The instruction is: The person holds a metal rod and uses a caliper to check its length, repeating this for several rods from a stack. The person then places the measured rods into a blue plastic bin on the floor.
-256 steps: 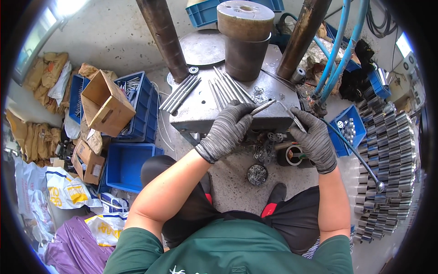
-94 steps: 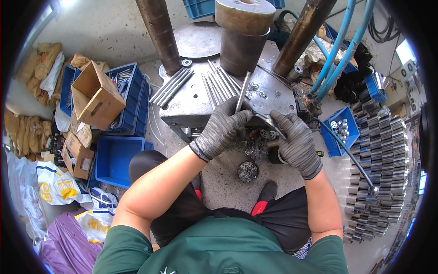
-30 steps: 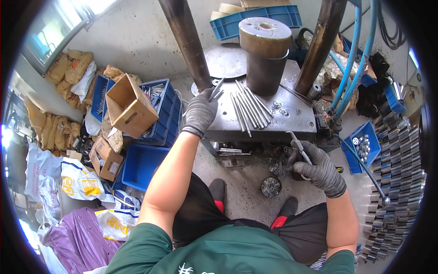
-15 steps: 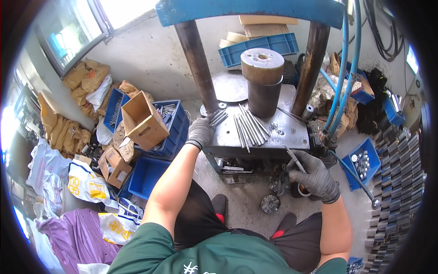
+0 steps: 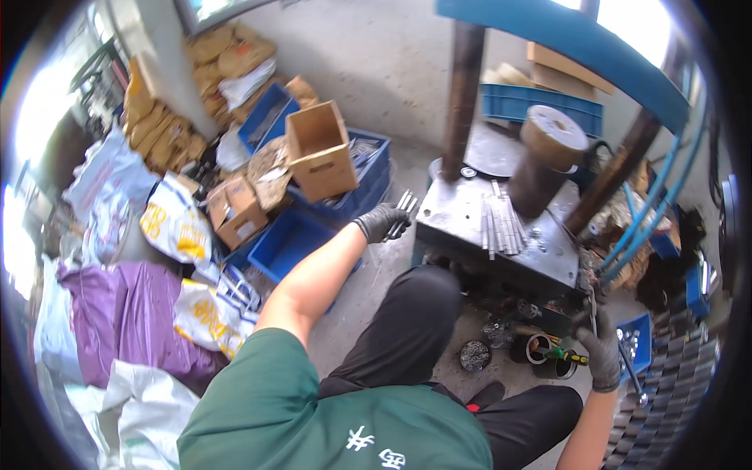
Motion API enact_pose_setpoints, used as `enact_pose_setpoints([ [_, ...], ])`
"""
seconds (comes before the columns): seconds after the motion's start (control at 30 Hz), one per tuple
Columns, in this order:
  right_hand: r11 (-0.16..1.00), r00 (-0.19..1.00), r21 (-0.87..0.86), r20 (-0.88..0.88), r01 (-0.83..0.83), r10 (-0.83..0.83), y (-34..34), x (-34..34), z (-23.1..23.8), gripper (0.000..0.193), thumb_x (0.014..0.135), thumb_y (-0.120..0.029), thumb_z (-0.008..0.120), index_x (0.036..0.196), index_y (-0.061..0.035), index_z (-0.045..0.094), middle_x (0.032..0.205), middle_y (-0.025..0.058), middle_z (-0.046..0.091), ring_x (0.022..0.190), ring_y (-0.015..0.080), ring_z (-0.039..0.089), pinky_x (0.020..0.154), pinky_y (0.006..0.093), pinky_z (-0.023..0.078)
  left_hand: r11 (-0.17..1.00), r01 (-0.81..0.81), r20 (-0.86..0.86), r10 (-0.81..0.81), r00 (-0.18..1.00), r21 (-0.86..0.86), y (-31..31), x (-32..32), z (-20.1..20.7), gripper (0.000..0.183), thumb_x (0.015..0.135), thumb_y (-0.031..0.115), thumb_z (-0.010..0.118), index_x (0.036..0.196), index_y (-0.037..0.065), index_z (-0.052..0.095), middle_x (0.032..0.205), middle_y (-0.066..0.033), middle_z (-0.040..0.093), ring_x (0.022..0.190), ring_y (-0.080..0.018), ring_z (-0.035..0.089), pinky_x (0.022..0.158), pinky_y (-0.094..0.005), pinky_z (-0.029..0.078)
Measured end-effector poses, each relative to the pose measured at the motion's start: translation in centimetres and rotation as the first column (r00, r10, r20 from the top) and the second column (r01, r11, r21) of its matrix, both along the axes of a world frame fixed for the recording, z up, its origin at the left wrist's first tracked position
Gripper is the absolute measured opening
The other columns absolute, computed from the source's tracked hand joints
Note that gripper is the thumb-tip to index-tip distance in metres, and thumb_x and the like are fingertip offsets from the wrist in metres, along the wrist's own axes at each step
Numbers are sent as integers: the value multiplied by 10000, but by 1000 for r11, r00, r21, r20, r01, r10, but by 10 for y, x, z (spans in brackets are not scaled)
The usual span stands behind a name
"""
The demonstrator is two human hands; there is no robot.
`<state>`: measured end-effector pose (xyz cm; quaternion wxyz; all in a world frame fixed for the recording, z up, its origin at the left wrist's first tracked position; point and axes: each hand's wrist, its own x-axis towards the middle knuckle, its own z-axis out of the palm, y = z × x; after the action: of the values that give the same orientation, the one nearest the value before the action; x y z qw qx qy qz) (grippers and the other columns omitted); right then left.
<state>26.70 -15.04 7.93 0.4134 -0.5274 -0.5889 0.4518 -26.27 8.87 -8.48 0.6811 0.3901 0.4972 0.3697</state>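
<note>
Several metal rods (image 5: pixel 406 203) lie in the left hand (image 5: pixel 381 224), fingers curled round them, between the blue crate (image 5: pixel 376 178) and the metal table (image 5: pixel 453 210). The right hand (image 5: pixel 601 356) has its fingers wrapped round a slim tool (image 5: pixel 593 315) near the table's right corner.

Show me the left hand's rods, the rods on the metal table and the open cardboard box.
Held rods (image 5: pixel 407 200): head view, upper ends.
Table rods (image 5: pixel 501 225): head view, bundle's middle.
Cardboard box (image 5: pixel 327 178): head view, near wall.
</note>
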Motion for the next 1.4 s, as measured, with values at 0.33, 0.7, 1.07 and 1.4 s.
enact_pose_setpoints([
  [0.33,935,984,-314,122,164,-131,-9,52,-82,622,793,-184,691,1366,15,549,902,71,665,777,154,658,719,280,548,811,-559,353,580,734,-171,-125,-134,-155,336,870,10,738,1164,2,575,915,-150,732,718,-231,732,585,-369,631],
  [0.7,892,936,-317,251,322,-249,9,110,-128,547,856,-90,653,1390,-51,537,908,63,623,706,174,662,628,315,588,273,-929,-419,834,358,-250,-88,-258,-322,271,858,-6,692,1122,-6,632,850,-208,714,723,-347,726,597,-488,580],
  [1.07,828,901,-381,310,411,-305,21,105,-140,535,855,-84,658,1376,-59,540,861,58,614,657,164,629,581,279,528,244,-860,-525,707,474,-448,-22,-198,-327,389,909,194,729,1236,-4,653,1219,-220,711,1060,-388,708,941,-467,551],
  [1.4,864,920,-357,301,354,-252,22,123,-151,560,875,-95,658,1412,-65,502,840,60,618,647,154,605,577,271,506,563,-693,-703,256,664,-450,-21,-229,-434,359,942,249,631,1227,43,705,1314,-201,682,1174,-354,682,982,-430,550],
])
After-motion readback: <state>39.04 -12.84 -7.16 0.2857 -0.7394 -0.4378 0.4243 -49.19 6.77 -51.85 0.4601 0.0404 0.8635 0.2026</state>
